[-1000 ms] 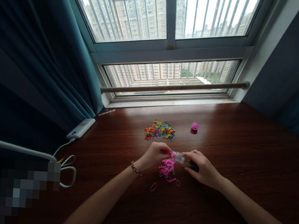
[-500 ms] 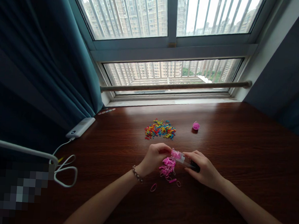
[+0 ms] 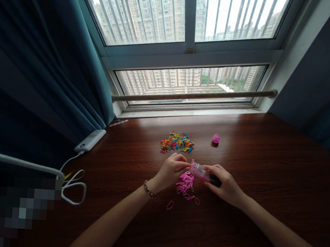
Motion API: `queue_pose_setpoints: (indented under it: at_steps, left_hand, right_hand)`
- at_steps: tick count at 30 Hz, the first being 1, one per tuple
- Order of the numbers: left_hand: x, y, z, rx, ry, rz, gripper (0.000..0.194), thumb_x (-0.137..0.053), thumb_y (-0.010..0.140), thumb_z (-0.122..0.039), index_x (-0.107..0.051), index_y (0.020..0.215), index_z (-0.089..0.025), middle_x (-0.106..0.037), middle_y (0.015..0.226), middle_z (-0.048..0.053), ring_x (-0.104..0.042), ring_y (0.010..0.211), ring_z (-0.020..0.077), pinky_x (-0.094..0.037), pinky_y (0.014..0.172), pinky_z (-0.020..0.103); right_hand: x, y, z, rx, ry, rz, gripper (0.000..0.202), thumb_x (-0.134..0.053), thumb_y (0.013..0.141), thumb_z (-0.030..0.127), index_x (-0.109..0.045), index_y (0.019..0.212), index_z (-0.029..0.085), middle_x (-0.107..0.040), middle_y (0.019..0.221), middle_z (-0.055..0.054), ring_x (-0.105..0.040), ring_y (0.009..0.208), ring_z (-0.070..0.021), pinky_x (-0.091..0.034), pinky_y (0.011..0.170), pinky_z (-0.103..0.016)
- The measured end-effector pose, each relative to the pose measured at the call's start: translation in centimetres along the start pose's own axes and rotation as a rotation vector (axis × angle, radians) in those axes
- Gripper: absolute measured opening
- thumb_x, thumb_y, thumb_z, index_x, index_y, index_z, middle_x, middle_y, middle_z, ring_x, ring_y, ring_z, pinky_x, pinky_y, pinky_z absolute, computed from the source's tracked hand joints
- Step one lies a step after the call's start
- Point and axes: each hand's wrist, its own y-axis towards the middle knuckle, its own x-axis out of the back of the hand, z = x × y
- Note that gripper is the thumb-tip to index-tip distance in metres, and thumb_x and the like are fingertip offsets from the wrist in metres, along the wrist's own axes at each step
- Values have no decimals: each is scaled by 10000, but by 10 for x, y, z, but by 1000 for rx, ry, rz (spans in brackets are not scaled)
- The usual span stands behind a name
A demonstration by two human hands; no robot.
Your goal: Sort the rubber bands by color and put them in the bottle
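Because its fingertips are too small to read, whether the left hand (image 3: 173,169), nearly closed at the clear bottle (image 3: 199,170), pinches anything cannot be told; the right hand (image 3: 225,182), curled around the bottle's partly covered dark end, holds it near the pink bands (image 3: 185,183) on the desk (image 3: 135,219), toward its front edge.

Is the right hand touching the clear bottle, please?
Touching: the head view shows the right hand holding the clear bottle around its dark end.

On the glossy brown wooden tabletop (image 3: 250,152), a hand could pass between the multicoloured rubber-band pile (image 3: 177,143) and small round pink basket (image 3: 216,139); nearer the person, the bright pink rubber-band heap (image 3: 185,183) blocks the way.
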Motion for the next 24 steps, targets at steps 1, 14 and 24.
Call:
queue_pose_setpoints:
  at_steps: [1, 14, 24]
  left_hand:
    - [0, 0, -1, -1, 14, 0, 136, -550, 780, -258, -661, 761, -183, -585, 771, 50, -513, 756, 144, -421, 682, 265]
    - [-7, -26, -42, 528, -934, 195, 396, -659, 682, -281, -542, 1026, -121, -605, 1003, 102, -584, 885, 201, -474, 746, 292]
    - [21, -49, -41, 437, -521, -319, 304, -611, 726, -312, -536, 974, -153, -623, 981, 73, -588, 890, 187, -475, 791, 294]
  right_hand:
    - [0, 0, 0, 1, 6, -5, 435, -593, 712, 175, -488, 1133, 204, -562, 1012, -70, -510, 914, -199, -424, 817, -340]
    - [-11, -1, 52, -172, 493, -8, 353, -616, 734, 276, -512, 1062, 197, -544, 965, -46, -566, 824, -163, -476, 741, -272]
    - [-30, 2, 72, -108, 320, 15, 475, -591, 755, 269, -421, 1196, 226, -479, 1160, -90, -462, 1080, -224, -392, 934, -365]
